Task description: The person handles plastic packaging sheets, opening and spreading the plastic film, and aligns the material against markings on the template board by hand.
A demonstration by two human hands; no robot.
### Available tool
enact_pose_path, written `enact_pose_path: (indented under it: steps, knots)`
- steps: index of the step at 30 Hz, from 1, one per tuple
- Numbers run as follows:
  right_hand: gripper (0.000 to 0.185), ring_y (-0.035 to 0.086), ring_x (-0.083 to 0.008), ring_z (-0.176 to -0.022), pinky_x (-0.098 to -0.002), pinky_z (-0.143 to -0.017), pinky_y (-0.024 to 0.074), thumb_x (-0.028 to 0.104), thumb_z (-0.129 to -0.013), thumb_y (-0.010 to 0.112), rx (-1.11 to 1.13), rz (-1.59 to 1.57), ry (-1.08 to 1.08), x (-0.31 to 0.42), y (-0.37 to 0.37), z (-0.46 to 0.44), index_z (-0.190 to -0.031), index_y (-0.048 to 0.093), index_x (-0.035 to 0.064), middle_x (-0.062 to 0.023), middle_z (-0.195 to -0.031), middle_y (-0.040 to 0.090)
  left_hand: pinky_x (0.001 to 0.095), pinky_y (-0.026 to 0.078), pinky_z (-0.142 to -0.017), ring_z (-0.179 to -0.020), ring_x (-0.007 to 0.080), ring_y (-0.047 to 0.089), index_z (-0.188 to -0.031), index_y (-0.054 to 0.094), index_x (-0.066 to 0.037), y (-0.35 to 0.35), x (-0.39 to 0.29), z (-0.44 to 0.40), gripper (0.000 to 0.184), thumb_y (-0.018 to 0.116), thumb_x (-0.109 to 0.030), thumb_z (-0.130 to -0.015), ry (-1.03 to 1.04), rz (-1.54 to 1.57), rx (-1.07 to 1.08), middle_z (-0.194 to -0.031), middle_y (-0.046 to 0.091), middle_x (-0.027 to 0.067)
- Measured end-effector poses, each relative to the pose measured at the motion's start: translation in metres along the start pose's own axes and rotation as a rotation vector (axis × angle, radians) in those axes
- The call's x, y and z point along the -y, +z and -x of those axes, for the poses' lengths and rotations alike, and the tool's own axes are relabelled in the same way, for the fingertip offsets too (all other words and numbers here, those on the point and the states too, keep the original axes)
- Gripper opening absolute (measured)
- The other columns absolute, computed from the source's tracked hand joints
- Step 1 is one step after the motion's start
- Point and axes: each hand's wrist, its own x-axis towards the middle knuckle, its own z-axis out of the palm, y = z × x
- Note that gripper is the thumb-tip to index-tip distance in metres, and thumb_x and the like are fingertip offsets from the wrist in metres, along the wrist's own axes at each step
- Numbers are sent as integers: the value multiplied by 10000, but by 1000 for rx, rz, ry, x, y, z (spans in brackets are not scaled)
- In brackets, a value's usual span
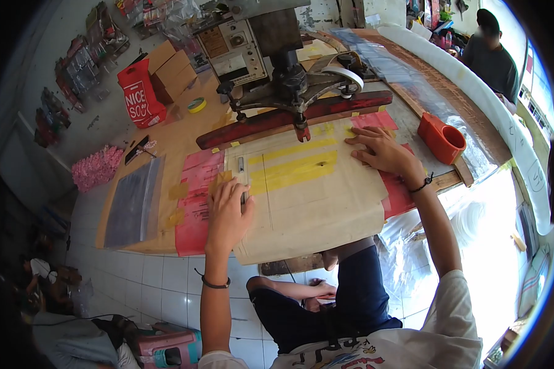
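A beige sheet [326, 215] with yellow tape strips [298, 169] across it lies on the worktable below a long red bar [345, 104]. My left hand [229, 212] rests on the sheet's left edge, fingers stretched forward. Beside its fingertips is a small metal strip [241, 165]; a dark piece [244, 198] shows partly under the fingers. My right hand [385, 150] lies flat with spread fingers on the sheet's upper right corner. Red sheeting [194, 209] shows past the beige sheet on both sides.
A machine with a control box [232, 52] stands over the table. An orange tape dispenser [442, 138] sits at right. At left are a red bag [140, 95], a yellow tape roll [197, 105], a clear plastic sheet [132, 203] and a pink bundle [96, 167]. Another person [489, 61] is at far right.
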Motion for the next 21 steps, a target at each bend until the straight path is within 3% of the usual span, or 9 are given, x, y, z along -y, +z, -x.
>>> enact_pose_path:
  steps: [4,7,11,17,21]
  knots:
    - [429,461,-326,-1355,-456,-1111,350,368,-930,629,35,-151,114,5,-9,-7,-1264,654,100,-167,-1432,540,490,380,-1057,-1224,369,520,-1178,599,-39,-8,7,-7,306,614,-190,-913,25,14,16,-1262,590,178]
    - [418,469,-306,-1353,-475,-1093,355,377,-938,617,-44,-125,56,1,-1,-9,-1254,655,106,-160,-1436,539,430,413,-1055,-1226,379,535,-1223,585,-15,-16,19,-24,337,596,-196,-939,7,52,57,-1284,591,194]
    - [435,428,-317,-1390,-499,-1124,295,403,-938,615,-48,-22,27,1,5,-6,-1291,647,149,-133,-1470,516,403,396,-1094,-1288,349,518,-1331,569,-36,-14,39,-54,440,597,-276,-963,114,271,193,-1374,563,185]
    - [456,376,-324,-1427,-480,-1171,211,413,-937,617,72,28,43,13,-2,-3,-1348,630,215,-114,-1517,471,394,328,-1157,-1375,323,440,-1391,526,7,9,45,-63,624,626,-418,-946,270,6,279,-1458,507,171]
    - [446,383,-322,-1421,-475,-1179,205,399,-941,616,64,38,54,17,-1,-3,-1348,632,217,-112,-1516,473,404,304,-1173,-1396,321,412,-1398,510,29,8,41,-59,677,626,-453,-938,244,-7,264,-1477,485,176]
